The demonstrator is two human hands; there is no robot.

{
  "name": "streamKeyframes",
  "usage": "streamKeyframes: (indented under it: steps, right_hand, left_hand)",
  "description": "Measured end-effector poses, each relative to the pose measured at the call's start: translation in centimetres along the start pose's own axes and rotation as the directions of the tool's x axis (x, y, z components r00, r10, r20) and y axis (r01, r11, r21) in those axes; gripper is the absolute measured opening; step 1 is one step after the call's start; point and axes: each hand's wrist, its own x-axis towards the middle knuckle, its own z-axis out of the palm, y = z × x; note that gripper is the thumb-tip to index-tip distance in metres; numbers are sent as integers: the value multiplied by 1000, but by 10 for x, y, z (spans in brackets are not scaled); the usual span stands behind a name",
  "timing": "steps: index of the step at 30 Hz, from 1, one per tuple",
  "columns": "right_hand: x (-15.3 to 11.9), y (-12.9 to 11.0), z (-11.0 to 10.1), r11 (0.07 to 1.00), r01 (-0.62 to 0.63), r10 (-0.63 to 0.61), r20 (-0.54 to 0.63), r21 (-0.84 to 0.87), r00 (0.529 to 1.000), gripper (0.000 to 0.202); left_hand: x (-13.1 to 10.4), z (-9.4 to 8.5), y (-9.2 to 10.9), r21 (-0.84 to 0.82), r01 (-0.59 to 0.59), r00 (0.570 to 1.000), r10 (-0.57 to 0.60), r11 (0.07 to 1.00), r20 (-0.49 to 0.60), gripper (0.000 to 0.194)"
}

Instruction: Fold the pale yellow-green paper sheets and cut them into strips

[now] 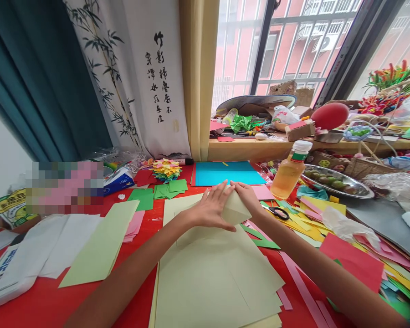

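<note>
A stack of large pale green paper sheets (208,282) lies in front of me, its edges uneven. At the far right part of it, a pale green paper (237,209) is bent up into a raised flap. My left hand (212,209) rests on this paper with fingers stretched out and the thumb spread wide toward the flap's lower edge. On the flap's right side, my right hand (248,198) grips the paper at its top edge, the fingertips close to those of my left hand. The right hand's thumb is hidden behind the paper.
Black-handled scissors (279,212) lie right of the hands, near an amber bottle (291,169) and a metal plate (358,193) of green fruit. Left are a folded pale green sheet (102,246) and green paper squares (141,198). Blue paper (228,173) lies behind. Coloured scraps (305,223) cover the right side.
</note>
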Motion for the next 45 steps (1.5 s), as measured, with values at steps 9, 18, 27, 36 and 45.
streamKeyframes:
  steps: [9, 18, 27, 36, 45]
  right_hand:
    - [1, 0, 0, 998, -29, 30, -17, 56, 999, 34]
    - [-5, -2, 2, 995, -70, 71, -6, 73, 997, 33]
    - [-8, -2, 3, 997, -71, 72, -22, 38, 997, 30]
    - [-5, 4, 2, 995, -88, 88, -6, 43, 996, 27]
    - [-5, 4, 1, 998, -63, 63, -5, 16, 998, 28]
  left_hand:
    - [0, -1, 4, -36, -5, 1000, 5, 999, -12, 104]
    - [0, -1, 7, -62, 5, 1000, -4, 998, 26, 105]
    - [-1, -3, 2, -82, 22, 996, -15, 996, 90, 108]
    - [-1, -1, -2, -83, 15, 995, -7, 996, 99, 107]
    - [-1, -3, -2, -84, 6, 992, 4, 996, 124, 110]
